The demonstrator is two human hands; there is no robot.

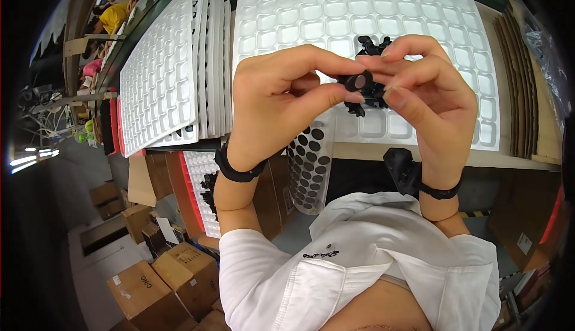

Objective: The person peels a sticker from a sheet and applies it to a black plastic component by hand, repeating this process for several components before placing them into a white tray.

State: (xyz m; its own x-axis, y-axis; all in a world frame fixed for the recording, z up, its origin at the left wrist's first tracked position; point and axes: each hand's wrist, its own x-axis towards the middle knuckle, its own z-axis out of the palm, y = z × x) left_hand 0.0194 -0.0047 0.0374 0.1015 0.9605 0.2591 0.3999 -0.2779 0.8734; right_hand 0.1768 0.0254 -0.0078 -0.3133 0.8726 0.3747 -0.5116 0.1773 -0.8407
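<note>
Over the white moulded tray, my two hands meet fingertip to fingertip. My left hand pinches a small black plastic part between thumb and forefinger, and a round, dull face shows on its end. My right hand has its fingers bent and closed against the same part from the other side; its fingertips partly hide it. More small black parts lie on the tray just behind the fingers. Below my left hand, a clear sheet of round black pads hangs at the table's front edge.
At the left leans a stack of white trays. Brown cardboard sheets stand along the right side, beside clear plastic wrap. Another tray with black parts is low on the left, near cardboard boxes on the floor.
</note>
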